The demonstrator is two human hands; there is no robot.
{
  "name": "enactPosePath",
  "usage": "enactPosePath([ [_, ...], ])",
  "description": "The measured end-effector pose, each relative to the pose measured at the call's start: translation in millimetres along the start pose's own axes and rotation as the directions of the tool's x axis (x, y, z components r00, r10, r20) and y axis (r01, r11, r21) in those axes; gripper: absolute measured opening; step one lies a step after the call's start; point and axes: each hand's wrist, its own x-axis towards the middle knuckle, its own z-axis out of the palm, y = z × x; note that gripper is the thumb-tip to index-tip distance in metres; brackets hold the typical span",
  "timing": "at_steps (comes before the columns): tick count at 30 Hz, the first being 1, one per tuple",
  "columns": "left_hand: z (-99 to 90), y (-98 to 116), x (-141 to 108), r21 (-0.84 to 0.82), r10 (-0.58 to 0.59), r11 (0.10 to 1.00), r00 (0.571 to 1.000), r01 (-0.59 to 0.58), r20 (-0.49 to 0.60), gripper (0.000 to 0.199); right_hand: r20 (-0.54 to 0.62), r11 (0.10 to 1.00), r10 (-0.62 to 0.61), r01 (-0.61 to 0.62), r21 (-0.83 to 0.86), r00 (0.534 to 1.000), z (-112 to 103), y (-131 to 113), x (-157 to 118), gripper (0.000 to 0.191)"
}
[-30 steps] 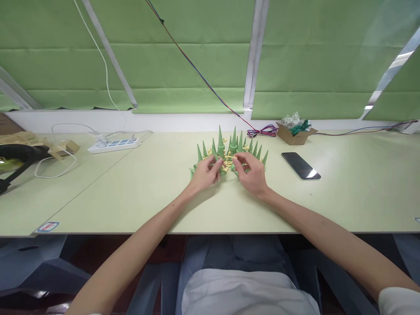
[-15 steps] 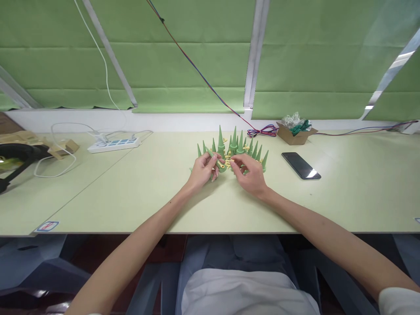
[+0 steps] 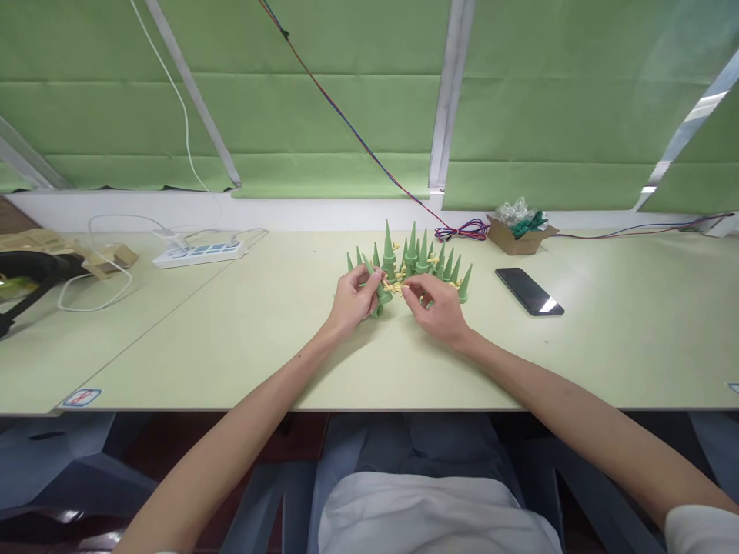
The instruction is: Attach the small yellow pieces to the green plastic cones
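My left hand (image 3: 353,298) is closed on a green cone-shaped piece (image 3: 382,292), its tip leaning up and to the left. Thumb and fingers of my right hand (image 3: 437,308) are pinched around a small yellow piece (image 3: 402,288), which meets the side of the green piece. What exactly the yellow piece is cannot be made out. Just behind both hands, several green cones (image 3: 388,250) stand upright in a cluster on the table, with small yellow parts among them. My hands hide the front of this cluster.
A black phone (image 3: 530,292) lies to the right. Behind it sit a small cardboard box (image 3: 516,240) with clear plastic and green material, and a coiled red-blue cable (image 3: 462,230). At left are a white power strip (image 3: 200,254), cardboard pieces (image 3: 109,261) and a black object (image 3: 40,269).
The green piece in my left hand has turned, so its yellow end no longer points at me. My right hand has stayed nearly in place, fingers still pinched.
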Motion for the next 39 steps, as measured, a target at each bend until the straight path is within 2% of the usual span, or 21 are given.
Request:
enactPosePath([
  [7,1.0,1.7,-1.1,-0.005,-0.004,1.0,1.0,0.004,-0.004,0.039,0.027,1.0,0.001,-0.001,0.004,1.0,0.6,2.2,-0.3,0.016],
  [17,-0.5,-3.7,0.1,0.08,0.058,0.995,0.998,-0.058,0.0,0.046,0.127,0.996,0.084,-0.085,0.003,0.988,0.8,5.9,-1.0,0.022],
  [28,-1.0,-3.0,-0.4,0.168,0.086,0.982,0.996,-0.086,0.005,0.04,0.17,0.997,0.061,-0.069,0.043,0.984,1.0,6.8,-1.5,0.018],
  [39,-1.8,-5.8,-0.5,0.192,0.116,0.974,0.992,-0.122,0.039,0.04,0.213,0.991,0.119,-0.131,0.042,0.97,0.0,6.1,-0.7,0.022],
])
